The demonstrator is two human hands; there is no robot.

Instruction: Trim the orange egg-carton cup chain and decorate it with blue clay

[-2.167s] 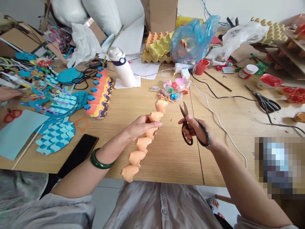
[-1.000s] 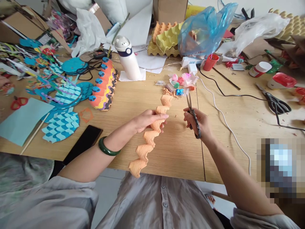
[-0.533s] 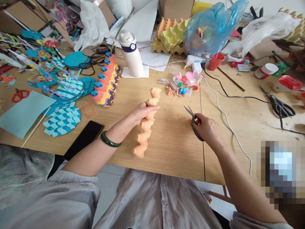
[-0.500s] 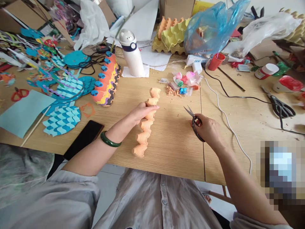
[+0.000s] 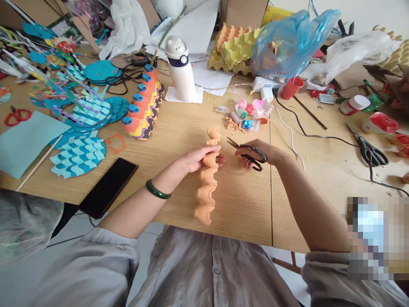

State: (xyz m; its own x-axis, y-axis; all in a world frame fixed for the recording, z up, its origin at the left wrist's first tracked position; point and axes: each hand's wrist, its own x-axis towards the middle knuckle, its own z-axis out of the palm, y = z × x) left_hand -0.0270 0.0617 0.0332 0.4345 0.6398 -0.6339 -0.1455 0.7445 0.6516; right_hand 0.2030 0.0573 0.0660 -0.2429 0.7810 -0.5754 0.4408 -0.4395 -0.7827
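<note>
An orange strip of egg carton point(image 5: 208, 192) with a row of bumps runs lengthwise in front of me. My left hand point(image 5: 198, 158) grips it near its far end, thumb on top and fingertips showing past its right side. In my right hand point(image 5: 257, 150) is a pair of small dark scissors point(image 5: 259, 158). Their blades are nearly closed and point left, close to the strip's far end but apart from it. Part of the strip is hidden under my left thumb.
Left lie a black phone point(image 5: 109, 187), a blue scaly paper craft point(image 5: 78, 155) and a painted egg-carton caterpillar point(image 5: 145, 106). Behind stand a white bottle point(image 5: 182, 76) and egg trays point(image 5: 239, 51). Clay packets point(image 5: 252, 108), a white cable point(image 5: 289, 128) and black scissors point(image 5: 372, 149) are right.
My right hand has brought the scissors left, up close to the strip, and turned them. The strip has shifted slightly right and nearer to me in my left hand.
</note>
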